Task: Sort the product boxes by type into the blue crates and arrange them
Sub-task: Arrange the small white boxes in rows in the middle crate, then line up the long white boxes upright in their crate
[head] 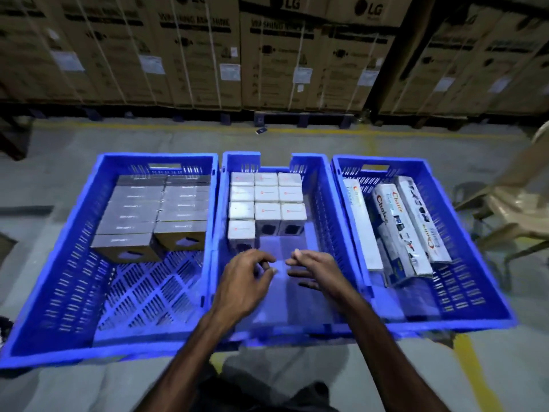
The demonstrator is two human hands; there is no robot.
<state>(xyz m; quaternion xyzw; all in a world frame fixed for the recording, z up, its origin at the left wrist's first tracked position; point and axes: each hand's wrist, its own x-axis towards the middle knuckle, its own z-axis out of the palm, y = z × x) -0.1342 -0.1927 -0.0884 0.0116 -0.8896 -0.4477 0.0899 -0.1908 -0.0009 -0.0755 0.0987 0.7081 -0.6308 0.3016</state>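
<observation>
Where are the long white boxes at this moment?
In the head view, the long white boxes lie in the right blue crate, beside the middle crate.

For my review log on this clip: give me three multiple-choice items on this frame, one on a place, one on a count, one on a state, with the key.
1. Where do the long Choice boxes lie?
A. left blue crate
B. middle blue crate
C. right blue crate

2. How many blue crates stand side by side on the floor?
A. two
B. three
C. four

3. What are the hands doing?
A. both hold nothing, over the middle blue crate
B. the left hand grips a white box
C. the right hand lifts a long box

Key: 1 C, the long printed boxes lean in the right crate. 2 B, the left blue crate, middle and right ones make three. 3 A, the left hand and right hand have loosely curled fingers with no box in them, short of the white boxes.
</observation>
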